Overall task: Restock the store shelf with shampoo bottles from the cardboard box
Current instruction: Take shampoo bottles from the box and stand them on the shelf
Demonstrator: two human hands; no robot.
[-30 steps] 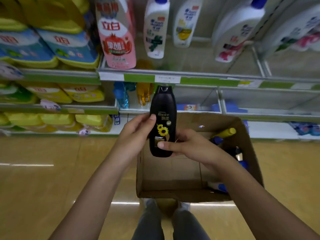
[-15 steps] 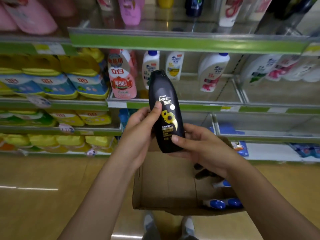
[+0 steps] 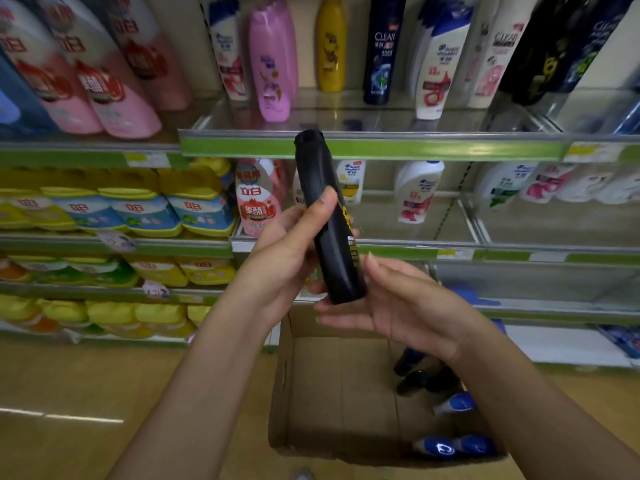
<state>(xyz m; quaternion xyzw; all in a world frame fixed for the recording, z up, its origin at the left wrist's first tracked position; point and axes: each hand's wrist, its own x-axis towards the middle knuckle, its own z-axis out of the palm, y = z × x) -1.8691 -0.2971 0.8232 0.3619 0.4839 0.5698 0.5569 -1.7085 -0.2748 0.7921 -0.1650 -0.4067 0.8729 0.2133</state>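
Note:
A black shampoo bottle (image 3: 329, 216) with a yellow sunflower label stands nearly upright in front of the shelves, cap up, its side edge turned toward me. My left hand (image 3: 287, 251) grips it from the left, thumb across its front. My right hand (image 3: 391, 306) lies under its base with fingers nearly straight, touching the bottom. Below the hands the open cardboard box (image 3: 332, 386) sits on the floor, with several dark and blue-capped bottles (image 3: 446, 403) lying along its right side. The glass shelf with a green edge strip (image 3: 381, 147) runs just behind the bottle's cap.
The upper shelf holds a pink bottle (image 3: 273, 60), a yellow one (image 3: 330, 43), a dark Clear bottle (image 3: 381, 53) and white bottles (image 3: 436, 67). Pink detergent bottles (image 3: 104, 81) and yellow packs (image 3: 131, 202) fill the left racks. Wooden floor (image 3: 86, 393) lies left of the box.
The view has tilted upward, showing the upper shelf. The bottle has risen and turned so its edge faces me. My right hand has slipped from its side to under its base.

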